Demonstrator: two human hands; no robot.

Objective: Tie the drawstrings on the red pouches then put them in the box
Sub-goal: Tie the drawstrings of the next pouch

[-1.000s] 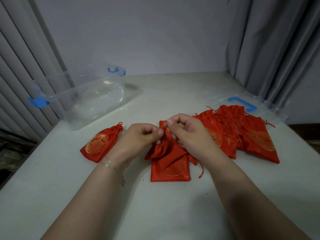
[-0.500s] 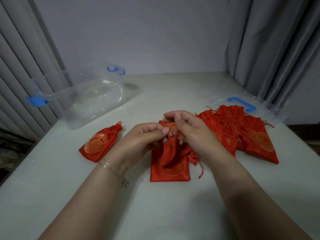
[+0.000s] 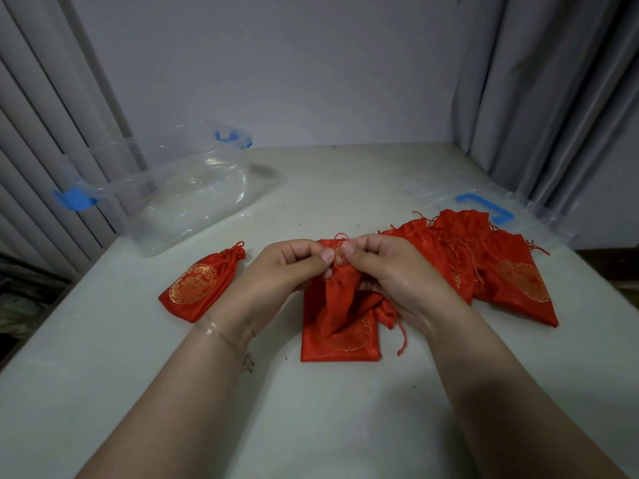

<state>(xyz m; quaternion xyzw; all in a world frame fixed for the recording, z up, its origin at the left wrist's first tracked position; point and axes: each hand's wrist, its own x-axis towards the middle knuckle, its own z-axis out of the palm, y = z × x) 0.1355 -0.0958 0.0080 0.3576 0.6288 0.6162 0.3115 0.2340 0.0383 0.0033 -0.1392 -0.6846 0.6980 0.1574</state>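
Pinching the drawstring [image 3: 340,236], left hand [image 3: 294,267], right hand [image 3: 387,267], fingers curled, pouch [image 3: 337,305] gathered.

Pale table [image 3: 332,420], scuffed and speckled, running back to the wall. On it: clear box [image 3: 179,198] with blue clips at back left, a tied pouch [image 3: 202,286] lying near the left edge in front of the box, a flat pouch [image 3: 340,340] lying mid-table with a loose cord trailing to its right, and a pile of pouches [image 3: 484,267] overlapping one another at right. Clear lid [image 3: 539,223] with a blue handle lies flat at back right, partly under that pile.
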